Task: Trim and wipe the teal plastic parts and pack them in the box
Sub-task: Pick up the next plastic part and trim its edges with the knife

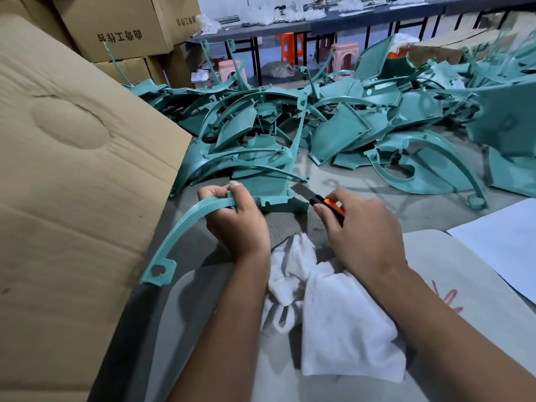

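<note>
My left hand (236, 217) grips a teal plastic part (185, 224) by its curved arm, which sweeps down left to a tab with a hole; the part's flat panel extends right of the hand. My right hand (359, 227) holds an orange and black utility knife (327, 205), its grey blade pointing up left beside the panel's right edge. A white cloth (333, 317) lies across my lap below both wrists. A large cardboard box (66, 184) stands at the left, its flap leaning toward me.
A big pile of teal parts (333, 123) covers the grey floor ahead. Stacked cartons (121, 27) stand at the back left. Pink and orange stools (345, 55) sit under a dark long table (319, 23) behind. White sheet (504, 239) lies at right.
</note>
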A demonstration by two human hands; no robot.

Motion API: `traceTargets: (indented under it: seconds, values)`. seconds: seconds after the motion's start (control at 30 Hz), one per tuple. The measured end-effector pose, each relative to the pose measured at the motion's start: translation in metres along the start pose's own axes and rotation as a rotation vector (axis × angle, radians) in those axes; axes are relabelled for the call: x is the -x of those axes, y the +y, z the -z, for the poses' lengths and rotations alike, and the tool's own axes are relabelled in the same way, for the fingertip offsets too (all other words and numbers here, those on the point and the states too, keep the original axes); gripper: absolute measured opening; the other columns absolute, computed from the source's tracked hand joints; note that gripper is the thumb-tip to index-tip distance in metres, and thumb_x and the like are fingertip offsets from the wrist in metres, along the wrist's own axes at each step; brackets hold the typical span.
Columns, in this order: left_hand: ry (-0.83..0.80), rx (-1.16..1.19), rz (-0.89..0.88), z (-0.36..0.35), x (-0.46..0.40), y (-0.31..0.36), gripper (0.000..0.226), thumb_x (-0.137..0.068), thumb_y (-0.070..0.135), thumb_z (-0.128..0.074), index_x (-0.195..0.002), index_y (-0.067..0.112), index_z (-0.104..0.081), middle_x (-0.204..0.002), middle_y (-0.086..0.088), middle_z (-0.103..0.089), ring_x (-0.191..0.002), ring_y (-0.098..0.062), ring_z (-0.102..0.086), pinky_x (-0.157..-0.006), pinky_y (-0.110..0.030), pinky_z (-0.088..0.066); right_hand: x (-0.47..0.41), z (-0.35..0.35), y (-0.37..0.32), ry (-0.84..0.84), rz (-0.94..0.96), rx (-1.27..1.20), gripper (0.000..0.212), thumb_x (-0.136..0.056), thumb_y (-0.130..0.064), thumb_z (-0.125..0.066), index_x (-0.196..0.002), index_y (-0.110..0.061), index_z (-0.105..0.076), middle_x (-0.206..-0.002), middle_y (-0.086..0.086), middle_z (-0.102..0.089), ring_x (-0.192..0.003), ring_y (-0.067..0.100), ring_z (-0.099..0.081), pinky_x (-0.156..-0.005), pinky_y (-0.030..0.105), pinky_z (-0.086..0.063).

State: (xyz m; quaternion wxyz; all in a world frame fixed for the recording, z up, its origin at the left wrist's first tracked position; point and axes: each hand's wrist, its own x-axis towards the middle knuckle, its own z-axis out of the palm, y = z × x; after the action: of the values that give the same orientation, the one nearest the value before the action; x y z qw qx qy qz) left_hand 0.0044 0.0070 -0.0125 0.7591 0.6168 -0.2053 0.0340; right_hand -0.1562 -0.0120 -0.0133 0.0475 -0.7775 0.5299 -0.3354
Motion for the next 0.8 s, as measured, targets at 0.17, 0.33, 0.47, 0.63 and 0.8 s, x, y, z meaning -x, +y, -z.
traceTargets:
  seconds: [0.17,0.33,0.47,0.63,0.8]
  values:
    - [0.016,-0.038,-0.015,0.000,0.002,0.002,0.022,-0.097,0.008,-0.059,-0.084,0.008,-0.042,-0.070,0.002,-0.055,-0.058,0.003,-0.054,-0.057,-0.006,-0.036,0.002,0.000,-0.006,-0.030,0.017,-0.118,0.025,-0.100,-0.052,-0.058,-0.099,-0.029,-0.066,-0.075,-0.002,-0.069,-0.070,0.025,-0.062,-0.060,0.036,-0.049]
    - [-0.002,-0.117,-0.076,0.003,0.000,0.004,0.026,-0.096,0.014,-0.064,-0.080,0.007,-0.045,-0.065,0.005,-0.050,-0.058,-0.007,-0.052,-0.059,-0.021,-0.040,-0.004,-0.002,0.005,-0.070,-0.060,0.018,0.027,-0.101,-0.054,-0.055,-0.100,-0.028,-0.064,-0.079,-0.001,-0.067,-0.072,0.027,-0.056,-0.059,0.033,-0.036]
    - [-0.053,-0.165,-0.099,0.006,-0.002,0.006,0.035,-0.092,0.024,-0.071,-0.072,0.009,-0.047,-0.061,0.002,-0.053,-0.061,-0.021,-0.052,-0.058,-0.023,-0.038,-0.007,-0.003,0.012,-0.027,-0.098,0.124,0.026,-0.102,-0.052,-0.054,-0.100,-0.027,-0.062,-0.082,0.002,-0.068,-0.071,0.028,-0.051,-0.058,0.034,-0.034]
    - [0.033,-0.162,-0.025,0.010,-0.012,0.008,0.042,-0.092,0.035,-0.070,-0.070,0.006,-0.050,-0.056,0.005,-0.053,-0.054,-0.008,-0.053,-0.051,-0.017,-0.038,-0.010,0.000,0.018,0.033,-0.130,-0.038,0.028,-0.103,-0.047,-0.056,-0.104,-0.022,-0.069,-0.079,0.002,-0.067,-0.073,0.026,-0.058,-0.057,0.031,-0.037]
    - [0.012,0.055,0.309,0.008,-0.022,0.005,0.031,-0.095,0.023,-0.063,-0.067,0.013,-0.054,-0.054,0.003,-0.053,-0.053,-0.016,-0.050,-0.054,-0.029,-0.043,-0.011,0.007,0.009,0.092,-0.084,-0.347,0.020,-0.105,-0.034,-0.057,-0.111,-0.019,-0.069,-0.077,-0.005,-0.068,-0.070,0.016,-0.063,-0.059,0.028,-0.042]
